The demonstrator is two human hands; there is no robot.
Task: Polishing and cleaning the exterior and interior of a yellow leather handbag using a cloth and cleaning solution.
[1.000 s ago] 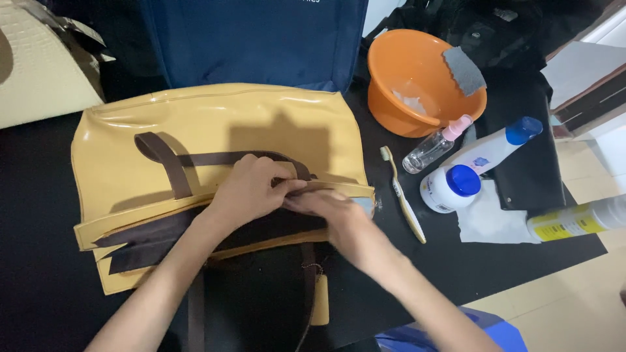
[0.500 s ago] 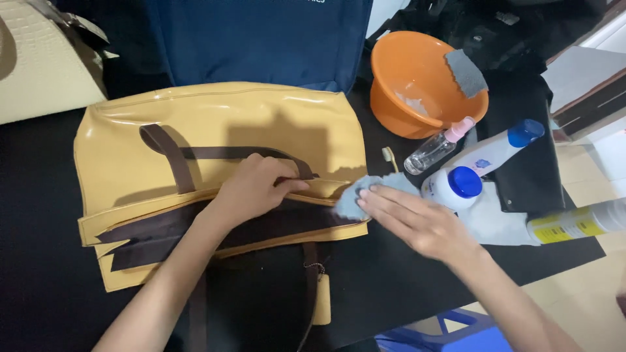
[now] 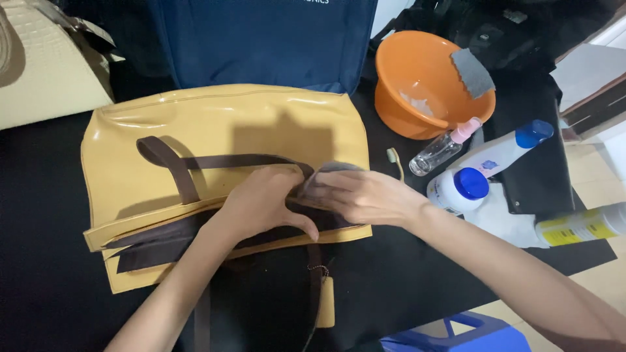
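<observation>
Flat on the black desk (image 3: 417,261) lies the yellow glossy handbag (image 3: 222,130), brown straps across it, mouth edge toward the person. The right hand (image 3: 365,195) presses a grey cloth (image 3: 326,179) against that edge, its grip clenched on the cloth; the left hand (image 3: 261,205) lies pressed on the brown trim beside it, grip released, grasping nothing. A hard rub could probably slide or crease the bag if the left hand lets up. Just right of the elbow stand a toothbrush (image 3: 394,163), a clear spray bottle (image 3: 443,146) and a blue-capped jar (image 3: 460,189); a wide sweep might knock them over.
</observation>
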